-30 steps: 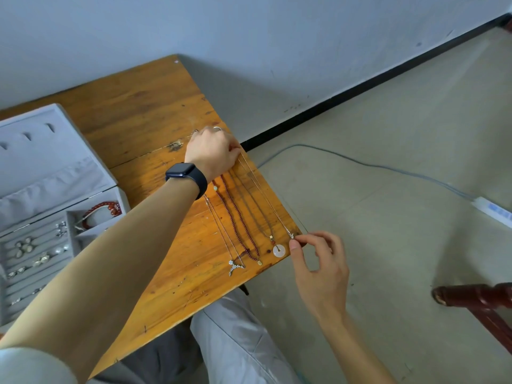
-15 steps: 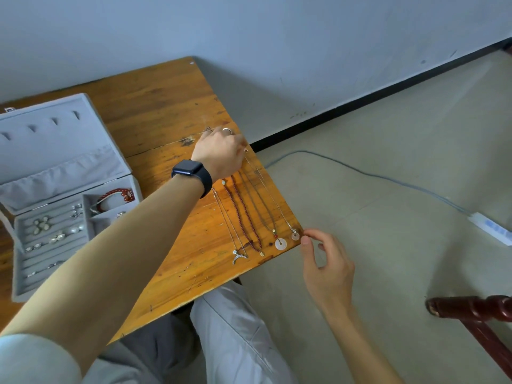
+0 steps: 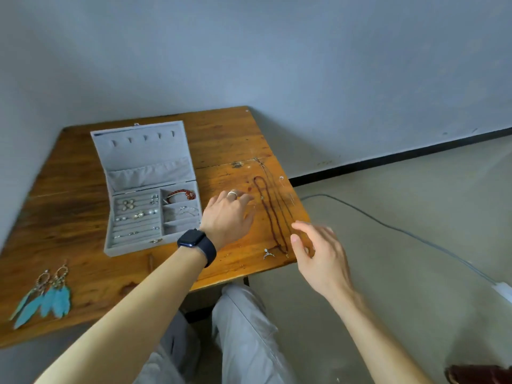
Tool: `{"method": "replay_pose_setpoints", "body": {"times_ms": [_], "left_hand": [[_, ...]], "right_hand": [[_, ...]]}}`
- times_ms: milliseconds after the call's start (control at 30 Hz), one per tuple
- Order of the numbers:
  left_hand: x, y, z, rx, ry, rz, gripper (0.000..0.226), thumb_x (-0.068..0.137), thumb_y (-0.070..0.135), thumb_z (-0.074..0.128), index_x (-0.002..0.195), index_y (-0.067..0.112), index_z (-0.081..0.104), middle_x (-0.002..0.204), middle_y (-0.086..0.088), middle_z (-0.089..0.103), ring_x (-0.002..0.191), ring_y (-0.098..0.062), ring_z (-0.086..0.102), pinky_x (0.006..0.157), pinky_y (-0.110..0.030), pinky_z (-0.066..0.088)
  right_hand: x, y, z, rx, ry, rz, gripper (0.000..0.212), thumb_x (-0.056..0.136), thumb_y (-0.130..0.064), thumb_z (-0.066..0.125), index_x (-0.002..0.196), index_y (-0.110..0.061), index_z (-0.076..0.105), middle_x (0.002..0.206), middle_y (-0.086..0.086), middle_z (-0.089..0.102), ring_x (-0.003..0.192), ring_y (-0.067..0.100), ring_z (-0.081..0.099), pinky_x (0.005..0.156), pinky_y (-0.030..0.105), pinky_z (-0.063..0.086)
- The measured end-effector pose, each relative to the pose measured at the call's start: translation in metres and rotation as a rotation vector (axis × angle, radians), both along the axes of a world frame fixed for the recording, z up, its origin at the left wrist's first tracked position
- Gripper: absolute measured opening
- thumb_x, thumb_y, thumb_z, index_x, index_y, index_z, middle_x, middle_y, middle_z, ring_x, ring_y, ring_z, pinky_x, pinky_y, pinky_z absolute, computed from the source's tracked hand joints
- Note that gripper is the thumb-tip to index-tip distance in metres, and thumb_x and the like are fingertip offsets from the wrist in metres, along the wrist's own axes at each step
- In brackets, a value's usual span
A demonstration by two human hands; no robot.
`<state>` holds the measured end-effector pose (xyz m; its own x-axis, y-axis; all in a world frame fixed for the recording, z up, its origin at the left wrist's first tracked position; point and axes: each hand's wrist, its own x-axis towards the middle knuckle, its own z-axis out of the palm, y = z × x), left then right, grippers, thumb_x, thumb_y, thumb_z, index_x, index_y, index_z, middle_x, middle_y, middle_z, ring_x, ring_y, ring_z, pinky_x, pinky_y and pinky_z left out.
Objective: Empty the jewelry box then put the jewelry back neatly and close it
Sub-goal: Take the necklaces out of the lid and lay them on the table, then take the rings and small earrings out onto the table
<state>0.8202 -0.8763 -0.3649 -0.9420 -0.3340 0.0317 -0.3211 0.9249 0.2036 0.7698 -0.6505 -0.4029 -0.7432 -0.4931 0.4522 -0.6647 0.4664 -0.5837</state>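
Grey wall and pale floor meet at a black skirting strip behind a wooden desk (image 3: 69,217), seen from above over the person's knees. The left grip (image 3: 227,214), with a dark watch (image 3: 197,243) on the wrist and a ring (image 3: 232,193) on one finger, is over the desk between the jewelry box and the necklaces. Its fingers are loosely spread and hold nothing; whether the fingertips touch the wood I cannot tell. The right grip (image 3: 321,256) is blurred at the desk's right edge, just beside the lower ends of the necklaces. Its fingers are apart and relaxed, with nothing visibly pinched. The jewelry box (image 3: 133,249) stands open left of the left grip, its grey lid (image 3: 144,145) tilted back toward the wall. Small earrings and rings (image 3: 133,209) sit in its slotted left section, and a red bracelet (image 3: 181,194) lies in the top right compartment. On the desk's right side a dark red bead necklace (image 3: 273,214) lies stretched out lengthwise, with thin chains (image 3: 280,187) just beside it, too fine to separate. A small silver pendant (image 3: 268,254) rests near the front edge. Turquoise feather earrings (image 3: 44,297) lie on the desk's near left part, well apart from the box. A grey cable (image 3: 388,225) crosses the floor to a white power strip (image 3: 502,291).
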Motion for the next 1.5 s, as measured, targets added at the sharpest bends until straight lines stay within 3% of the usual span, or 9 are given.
{"method": "replay_pose_setpoints", "body": {"times_ms": [167,333,433,700,1033,1167,1500], "left_hand": [[0.063,-0.004,0.000,0.000,0.026,0.113,0.049,0.098,0.043,0.044,0.145,0.029,0.045,0.148,0.000,0.047,0.134,-0.025,0.043,0.109,-0.043,0.036],[0.121,-0.018,0.001,0.027,0.078,0.248,0.049,0.099,0.042,0.045,0.147,0.034,0.042,0.152,0.002,0.043,0.140,-0.022,0.038,0.113,-0.041,0.033],[0.152,-0.030,0.005,0.044,0.113,0.314,0.049,0.099,0.041,0.046,0.147,0.034,0.041,0.152,0.002,0.044,0.139,-0.022,0.039,0.114,-0.040,0.033],[0.209,-0.067,-0.001,0.074,0.174,0.449,0.047,0.100,0.039,0.047,0.146,0.034,0.043,0.151,0.006,0.043,0.141,-0.018,0.035,0.112,-0.038,0.033],[0.219,-0.121,-0.001,0.047,0.208,0.551,0.042,0.098,0.037,0.052,0.140,0.032,0.053,0.149,0.002,0.046,0.140,-0.018,0.038,0.111,-0.039,0.034],[0.208,-0.144,0.002,0.061,0.207,0.561,0.042,0.098,0.037,0.050,0.140,0.035,0.052,0.150,0.002,0.044,0.140,-0.019,0.038,0.110,-0.039,0.033],[0.161,-0.185,-0.013,0.016,0.197,0.494,0.041,0.098,0.034,0.046,0.139,0.035,0.053,0.157,-0.004,0.034,0.145,-0.022,0.031,0.116,-0.037,0.026]], "right_hand": [[0.023,-0.037,0.023,0.050,0.034,0.150,0.026,0.093,-0.028,0.059,0.115,-0.019,0.070,0.116,-0.008,0.069,0.112,0.010,0.056,0.096,0.010,0.035],[0.052,-0.077,0.033,0.119,-0.006,0.301,0.029,0.096,-0.027,0.060,0.124,-0.021,0.066,0.124,-0.007,0.066,0.122,0.008,0.050,0.103,0.024,0.040],[0.069,-0.098,0.039,0.163,-0.019,0.364,0.032,0.098,-0.028,0.057,0.129,-0.022,0.063,0.129,-0.008,0.062,0.127,0.007,0.046,0.104,0.019,0.031],[0.094,-0.142,0.036,0.235,-0.030,0.486,0.034,0.099,-0.035,0.053,0.132,-0.029,0.059,0.133,-0.014,0.057,0.128,0.001,0.043,0.104,0.018,0.033],[0.087,-0.212,0.044,0.325,0.077,0.572,0.036,0.099,-0.039,0.051,0.133,-0.030,0.058,0.133,-0.015,0.058,0.126,0.001,0.046,0.101,0.014,0.034],[0.078,-0.252,0.045,0.368,0.112,0.591,0.037,0.099,-0.040,0.049,0.134,-0.031,0.057,0.133,-0.014,0.059,0.128,0.005,0.046,0.104,0.023,0.041],[0.054,-0.338,0.030,0.448,0.172,0.584,0.035,0.099,-0.034,0.051,0.130,-0.023,0.062,0.126,-0.008,0.061,0.119,0.013,0.050,0.096,0.029,0.047]]}}
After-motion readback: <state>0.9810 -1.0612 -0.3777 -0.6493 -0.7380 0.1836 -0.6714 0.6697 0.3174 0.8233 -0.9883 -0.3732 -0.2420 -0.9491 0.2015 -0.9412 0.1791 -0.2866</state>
